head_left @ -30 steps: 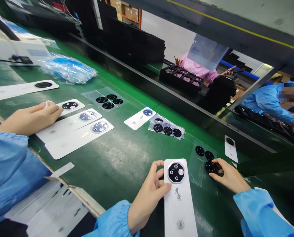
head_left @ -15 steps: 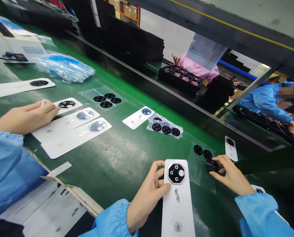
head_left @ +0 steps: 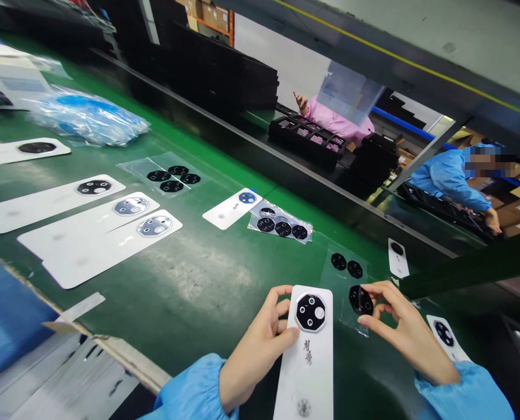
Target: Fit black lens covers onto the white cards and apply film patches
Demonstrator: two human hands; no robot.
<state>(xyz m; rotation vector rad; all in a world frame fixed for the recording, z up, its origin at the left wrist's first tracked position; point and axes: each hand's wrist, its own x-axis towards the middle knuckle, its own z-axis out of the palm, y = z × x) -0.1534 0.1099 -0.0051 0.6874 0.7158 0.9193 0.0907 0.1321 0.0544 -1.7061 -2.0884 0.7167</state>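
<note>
My left hand grips the left edge of a white panel that looks like a phone back cover. The panel has a black octagonal camera piece at its top and dark lettering below. Just to the right, my right hand pinches a black octagonal disc with small holes between thumb and fingers. The disc is above a clear plastic sheet, where two more black discs lie. My thumb and fingertips cover the disc's right edge.
Several white panels lie at the left. Clear sheets with black discs and a bagged blue bundle rest on the green bench. Across a metal rail, a person in pink and a person in blue sit by black trays.
My right hand has shifted slightly left and turned the disc to face me more. The co-worker's hand at the left has gone out of view. The whole view has shifted a little.
</note>
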